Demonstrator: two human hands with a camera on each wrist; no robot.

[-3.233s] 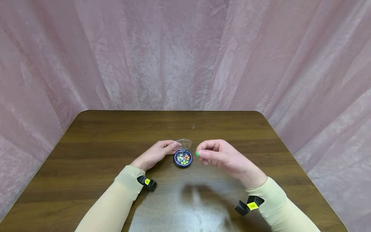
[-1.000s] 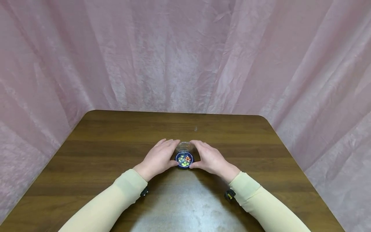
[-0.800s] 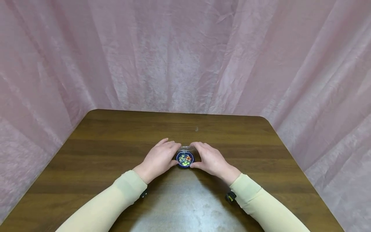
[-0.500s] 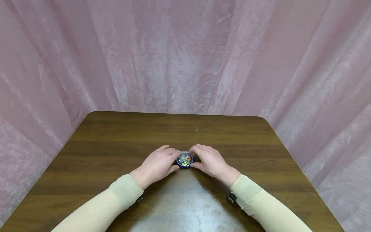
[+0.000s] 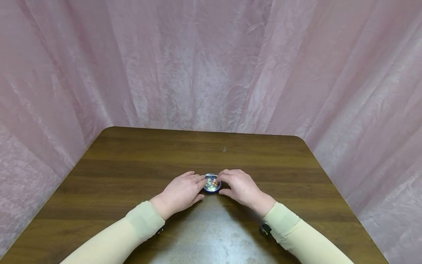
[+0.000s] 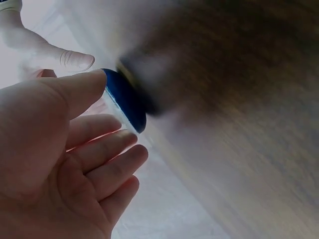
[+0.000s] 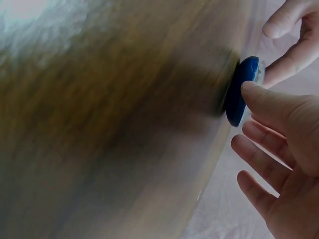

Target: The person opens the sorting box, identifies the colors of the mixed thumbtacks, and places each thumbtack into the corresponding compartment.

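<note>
A small round blue pill case point(image 5: 212, 187) lies on the table, its clear lid down over several green and orange pieces. My left hand point(image 5: 182, 193) is at its left side, fingertips on the lid's edge and thumb near the front. From the right, my right hand point(image 5: 242, 189) reaches its index fingertip onto the lid, thumb by the front rim. The left wrist view shows the blue base point(image 6: 124, 102) beside the thumb, other fingers loosely extended. In the right wrist view the thumb overlaps the case point(image 7: 241, 94), and the remaining fingers are spread and relaxed.
The brown wooden table point(image 5: 158, 146) has rounded far corners, with a small pale mark toward the back. Pink curtains point(image 5: 211, 66) hang behind and to both sides. A dark wrist camera point(image 5: 265, 230) sits under the right cuff.
Earlier the right hand pinched a small green piece beside the case, whose lid stood up. Both hands then came to the case, and the lid has swung down toward me onto the base.
</note>
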